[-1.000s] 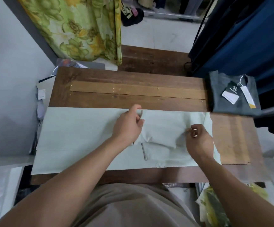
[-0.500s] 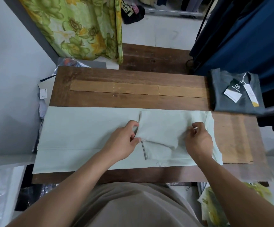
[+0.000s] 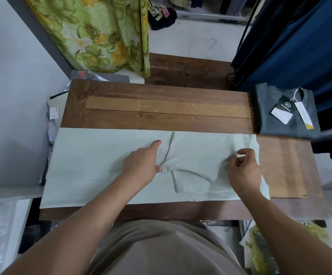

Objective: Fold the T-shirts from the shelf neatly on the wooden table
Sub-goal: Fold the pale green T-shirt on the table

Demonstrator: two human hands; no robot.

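A pale green T-shirt (image 3: pixel 101 165) lies flat across the front half of the wooden table (image 3: pixel 161 120), its sleeves folded in over the right part. My left hand (image 3: pixel 141 165) pinches the hemmed edge of the upper sleeve near the shirt's middle, index finger stretched forward along the cloth. My right hand (image 3: pixel 242 169) grips the fabric near the shirt's right end with curled fingers. A folded dark grey T-shirt (image 3: pixel 276 130) with hang tags lies at the table's far right corner.
A flowered green-yellow curtain (image 3: pixel 101 32) hangs beyond the table on the left. Dark blue hanging cloth (image 3: pixel 300 46) stands at the right. Bags and papers (image 3: pixel 53 116) are wedged between table and left wall. A yellow plastic bag (image 3: pixel 264 247) sits by my right side.
My left hand slid back toward me along the sleeve's edge and now pinches it lower down, bunching the cloth. My right hand stayed near the shirt's right end.
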